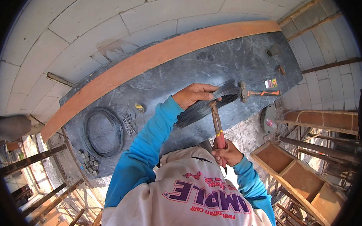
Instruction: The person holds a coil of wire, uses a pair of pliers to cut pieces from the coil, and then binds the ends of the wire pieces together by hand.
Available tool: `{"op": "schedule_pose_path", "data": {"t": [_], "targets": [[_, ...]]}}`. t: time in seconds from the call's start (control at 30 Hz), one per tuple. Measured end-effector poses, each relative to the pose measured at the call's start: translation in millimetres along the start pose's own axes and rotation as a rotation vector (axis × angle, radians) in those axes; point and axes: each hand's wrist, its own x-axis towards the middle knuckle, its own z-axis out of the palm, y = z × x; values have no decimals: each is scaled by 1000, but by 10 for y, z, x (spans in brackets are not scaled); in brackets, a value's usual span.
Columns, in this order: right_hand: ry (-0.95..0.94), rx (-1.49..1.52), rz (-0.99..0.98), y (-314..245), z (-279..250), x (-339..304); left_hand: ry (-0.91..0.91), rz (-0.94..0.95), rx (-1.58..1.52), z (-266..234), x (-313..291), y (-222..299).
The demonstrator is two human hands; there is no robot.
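pale block walls (152, 20) are seen beyond the dark tabletop (158, 80), on which a long, curved-looking brown board (122, 73) is laid along the edge farther off than the bundle. well to the left of the bundle, a round coil of dark wire (118, 138) is laid flat, with grey lumps (90, 162) heaped at the same side, nearer the body. short thin pieces (129, 124) are scattered left of the bundle, and a small yellow-and-black object (139, 107) is set a little closer to it. by the left hand (192, 95) the bundle of dark wire (201, 109) is held above the tabletop, its fingers closed about the upper part. against the bundle's middle the head of the pincers (217, 121) is placed; whether wire is gripped there cannot be told. their red handles are wrapped by the fingers of the right hand (228, 153), just below the bundle. a hammer (253, 93) is laid right of the bundle, and a small packet (271, 83) farther right.
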Motion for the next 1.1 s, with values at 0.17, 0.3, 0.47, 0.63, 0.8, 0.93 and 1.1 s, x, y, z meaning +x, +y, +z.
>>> {"op": "schedule_pose_path", "data": {"t": [0.17,0.3,0.47,0.63,0.8,0.93,1.1], "targets": [[62,80,-75,-192,152,-102,7,4,24,-48,-71,-1],[539,-586,-488,-88,144,-60,36,27,19,-48,-118,28],[664,-902,-519,-137,215,-178,-19,31,-5,11,-153,-18],[230,-216,-208,24,102,-127,-76,45,82,4,-185,1],[-329,387,-49,387,-50,17,-93,-37,56,-8,-188,-19],[-149,225,-201,164,107,41,-56,-5,70,-68,-222,-71],[399,-477,-348,2,347,65,-35,-9,-12,-89,-194,-35]]}}
